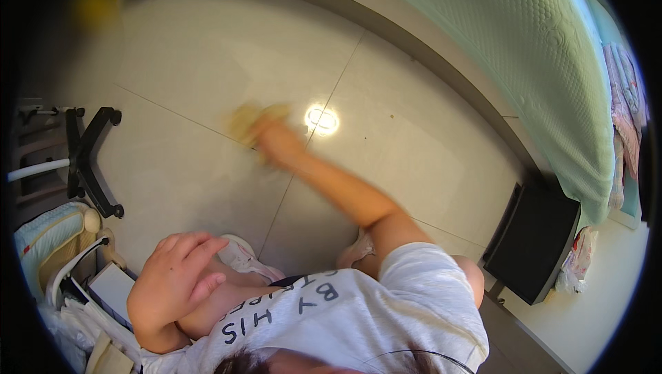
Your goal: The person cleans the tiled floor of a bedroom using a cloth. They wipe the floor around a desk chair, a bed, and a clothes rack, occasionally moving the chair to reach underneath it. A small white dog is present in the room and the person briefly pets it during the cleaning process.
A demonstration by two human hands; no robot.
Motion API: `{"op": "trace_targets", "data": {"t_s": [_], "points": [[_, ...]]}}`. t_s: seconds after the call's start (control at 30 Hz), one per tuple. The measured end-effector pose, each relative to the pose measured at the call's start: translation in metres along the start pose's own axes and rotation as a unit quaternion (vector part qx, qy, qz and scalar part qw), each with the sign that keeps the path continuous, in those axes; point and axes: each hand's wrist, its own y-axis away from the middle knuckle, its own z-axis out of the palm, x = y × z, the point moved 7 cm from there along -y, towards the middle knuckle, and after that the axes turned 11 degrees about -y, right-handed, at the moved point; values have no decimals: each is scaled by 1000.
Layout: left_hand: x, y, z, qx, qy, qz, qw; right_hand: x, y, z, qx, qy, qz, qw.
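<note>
My right hand (279,141) reaches out over the tiled floor (217,48), closed on a yellowish cloth (245,120). Both hand and cloth are blurred, and the cloth appears to lie against the tiles. Close to my body, my left hand (178,270) rests near my bent knee, its fingers loosely apart and nothing in it. Below it shows one of my light shoes (245,257); the other is partly hidden by my right arm. A bright lamp reflection and a few small dark specks (391,116) show on the tiles to the right of the cloth.
A bed with a pale green quilted cover (517,53) runs along the upper right. A black box-like object (535,244) stands at the right. On the left are a black wheeled base (80,159), a light blue cushioned item (57,234) and plastic bags (72,327).
</note>
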Motion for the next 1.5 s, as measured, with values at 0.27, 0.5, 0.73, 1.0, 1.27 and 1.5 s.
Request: {"op": "trace_targets", "data": {"t_s": [0.27, 0.5, 0.73, 1.0, 1.27, 1.5], "points": [[15, -12, -6, -8, 15, 51, 999, -23, 37, 206, -164, 290, -179, 926], [-15, -6, -2, 8, 32, 15, 999, 108, 55, -84, 300, 316, 53, 898], [-5, -15, -2, -31, 48, 75, 996, 86, 48, -211, 331, 144, 19, 932], [3, -41, -5, -32, 39, 2, 999, 38, -90, -16, -60, 373, -86, 922], [11, -29, -4, -45, 62, -79, 994, 86, -140, -238, 75, 161, 212, 961], [-15, -42, -13, -13, 116, -114, 987, 251, 23, -381, 227, 223, 385, 866]]}}
